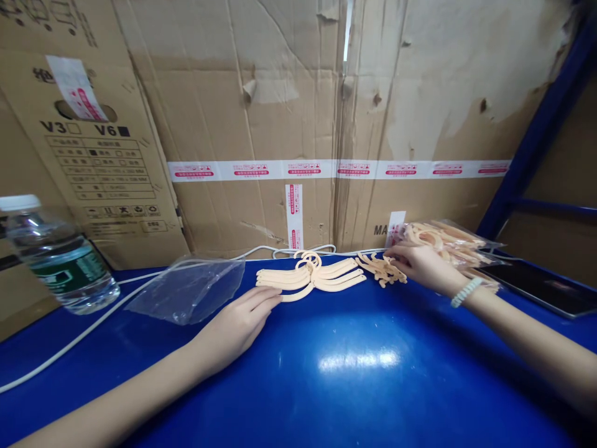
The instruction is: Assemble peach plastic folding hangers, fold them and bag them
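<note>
My left hand (240, 323) lies flat on the blue table (354, 379), fingers stretched out, tips just short of a stack of small peach plastic hangers (310, 277). My right hand (422, 266) rests further back on the right, fingers curled onto a heap of small peach clips (381, 269). Whether it grips any of them I cannot make out. Behind that hand lie clear bags packed with more peach hangers (450, 244). A beaded bracelet (466, 291) circles my right wrist.
An empty clear plastic bag (189, 289) lies left of the hangers. A water bottle (58, 258) lies on its side at the far left. A white cable (84, 333) runs along the table. Cardboard boxes (289, 124) wall the back. A dark tablet (543, 286) sits at right.
</note>
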### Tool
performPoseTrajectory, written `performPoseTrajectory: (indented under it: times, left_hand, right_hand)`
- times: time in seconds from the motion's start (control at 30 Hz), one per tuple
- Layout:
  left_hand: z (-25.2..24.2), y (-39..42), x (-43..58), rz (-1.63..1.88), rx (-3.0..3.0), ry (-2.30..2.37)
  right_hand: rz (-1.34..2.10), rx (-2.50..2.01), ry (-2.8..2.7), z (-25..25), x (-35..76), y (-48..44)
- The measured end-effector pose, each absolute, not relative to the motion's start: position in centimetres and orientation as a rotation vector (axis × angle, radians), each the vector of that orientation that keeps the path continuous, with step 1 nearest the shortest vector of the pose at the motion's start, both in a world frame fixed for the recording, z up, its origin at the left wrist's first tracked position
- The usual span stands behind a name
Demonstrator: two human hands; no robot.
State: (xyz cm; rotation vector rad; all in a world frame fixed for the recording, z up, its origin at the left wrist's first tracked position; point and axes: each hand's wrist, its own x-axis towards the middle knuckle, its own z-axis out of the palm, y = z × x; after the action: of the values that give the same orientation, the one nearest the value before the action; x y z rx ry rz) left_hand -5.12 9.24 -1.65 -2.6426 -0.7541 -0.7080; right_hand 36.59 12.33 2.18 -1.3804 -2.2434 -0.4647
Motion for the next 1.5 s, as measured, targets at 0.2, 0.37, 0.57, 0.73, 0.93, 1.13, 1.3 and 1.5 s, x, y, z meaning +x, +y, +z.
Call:
performPoseTrajectory:
  times: [0.2, 0.37, 0.57, 0.73, 0.93, 1.13, 1.3, 1.5]
  left_hand:
    - [-1.5, 9.3, -5.1, -0.789, -2.729, -0.833]
    - [-1.6, 9.5, -5.2, -0.790, -2.756, -0.863]
    - [-1.6, 9.5, -5.2, -0.760, -2.772, -0.891]
    - [-1.5, 9.5, -5.2, -0.789, -2.787, -0.912]
    - [-1.5, 9.5, -5.1, -0.790, -2.811, -0.924]
    - [-1.3, 9.3, -4.8, -0.856, -2.828, -0.943]
    - [-0.9, 8.8, -4.5, -0.961, -2.858, -1.030]
    - [-1.0, 8.3, -4.2, -1.047, -2.873, -1.160]
  right_hand:
    - [-0.418, -1.307, -2.389, 0.9, 36.0, 12.6]
    - [-0.389, -1.266, -2.388, 0.5, 35.8, 12.7]
    - [-0.322, -1.237, -2.247, 0.5, 35.7, 12.6]
    - [-0.286, -1.251, -1.902, 0.9, 35.6, 12.4]
    - [0.124, -1.184, -1.468, 2.0, 32.9, 10.5]
    - [0.736, -1.004, -1.214, 2.8, 28.4, 7.3]
    - [0.871, -1.011, -1.176, 1.9, 27.5, 6.8]
    - [0.905, -1.015, -1.074, 0.8, 28.1, 7.6]
